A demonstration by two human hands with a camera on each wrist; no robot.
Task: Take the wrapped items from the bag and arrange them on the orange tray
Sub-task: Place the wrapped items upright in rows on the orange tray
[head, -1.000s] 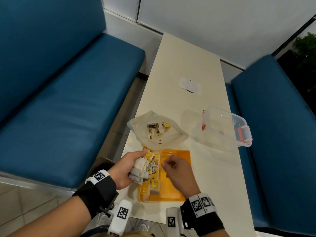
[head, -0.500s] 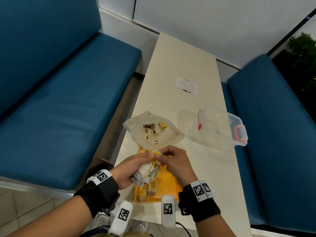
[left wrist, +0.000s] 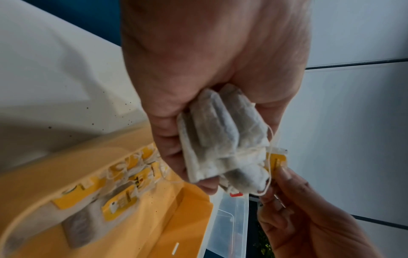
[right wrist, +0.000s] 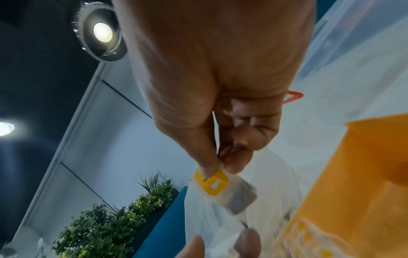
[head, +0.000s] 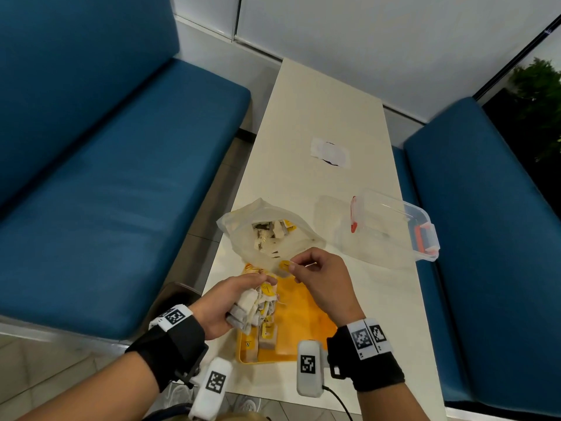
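My left hand (head: 224, 302) grips a bunch of tea bags (head: 252, 308) with strings and yellow tags above the left side of the orange tray (head: 303, 311); the bunch (left wrist: 223, 144) fills the left wrist view. My right hand (head: 315, 275) pinches the yellow tag (head: 284, 265) of one tea bag over the tray's far edge; in the right wrist view thumb and forefinger hold the tag (right wrist: 210, 183). Several tea bags (head: 264, 338) lie in a row along the tray's left side. The clear plastic bag (head: 267, 235) lies open just beyond the tray with more tea bags inside.
A clear plastic box (head: 394, 226) with orange-red latches stands to the right of the bag. A white paper patch (head: 330, 151) lies further up the cream table (head: 318, 101). Blue benches (head: 106, 192) flank the table on both sides.
My right hand moved from above the tray up to the left hand's bunch, took one tag in a pinch, and now draws it away toward the bag. The left hand stayed.
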